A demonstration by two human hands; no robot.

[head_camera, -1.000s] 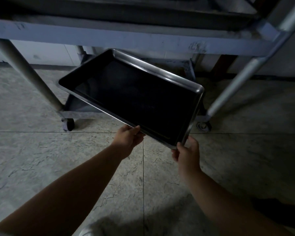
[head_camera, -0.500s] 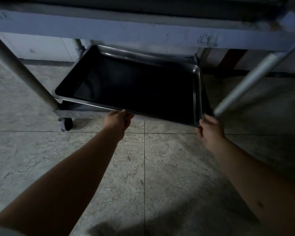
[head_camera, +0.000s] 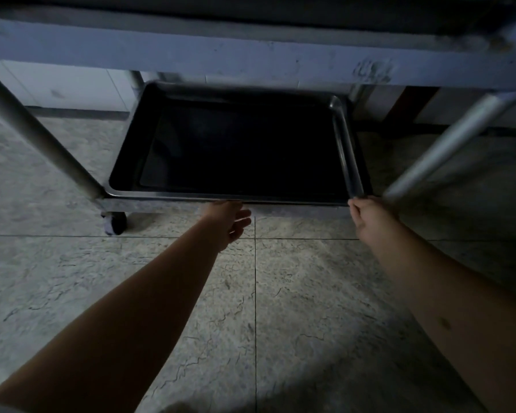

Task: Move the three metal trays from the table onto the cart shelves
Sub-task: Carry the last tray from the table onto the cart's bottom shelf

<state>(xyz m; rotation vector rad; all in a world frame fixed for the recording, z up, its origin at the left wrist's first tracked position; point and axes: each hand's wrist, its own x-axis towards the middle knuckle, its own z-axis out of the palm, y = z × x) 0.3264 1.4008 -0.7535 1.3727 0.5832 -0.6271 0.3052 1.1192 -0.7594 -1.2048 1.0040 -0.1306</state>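
Observation:
A dark metal tray (head_camera: pixel 344 150) lies flat on the bottom shelf (head_camera: pixel 173 204) of the cart, squared between the legs. My left hand (head_camera: pixel 228 220) is just below the tray's near rim, palm up, fingers relaxed and off the metal. My right hand (head_camera: pixel 367 214) is at the tray's near right corner, fingers curled at the rim. The tray's far edge is hidden in shadow under the shelf above.
The cart's middle shelf edge (head_camera: pixel 251 59) runs across the top of the view. Slanting steel legs stand at left (head_camera: pixel 39 135) and right (head_camera: pixel 447 147). A caster wheel (head_camera: pixel 115 223) sits at the near left corner. Tiled floor (head_camera: pixel 280 308) lies below my arms.
The tray went from tilted and held in the air to lying flat on the bottom shelf, pushed inward. My left hand has come off the rim and opened.

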